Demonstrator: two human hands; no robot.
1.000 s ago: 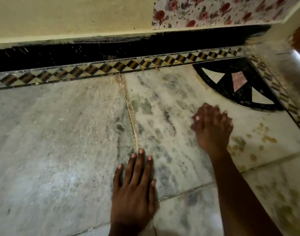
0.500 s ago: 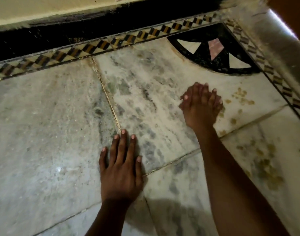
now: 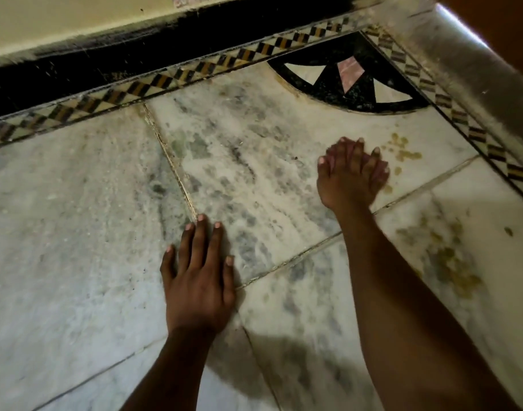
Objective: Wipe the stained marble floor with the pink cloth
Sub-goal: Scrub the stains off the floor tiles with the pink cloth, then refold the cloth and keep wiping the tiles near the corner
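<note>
The marble floor (image 3: pixel 254 161) is white with grey veins, dust and yellow-brown stains (image 3: pixel 402 149) near the corner and more stains (image 3: pixel 450 262) on the right slab. My left hand (image 3: pixel 199 280) lies flat on the floor with fingers straight, across a slab joint. My right hand (image 3: pixel 353 170) rests on the floor further away, fingers together and straight, just left of the yellow stains; it is slightly blurred. No pink cloth is in view.
A checkered inlay border (image 3: pixel 165 81) runs along the black skirting (image 3: pixel 135 46) of the far wall. A black quarter-circle inlay (image 3: pixel 343 81) fills the corner. A grey raised ledge (image 3: pixel 468 63) runs along the right side.
The view has dropped and shifted, so the corner inlay sits nearer the top. My right hand has slid a little toward the yellow stains. The left hand stays flat.
</note>
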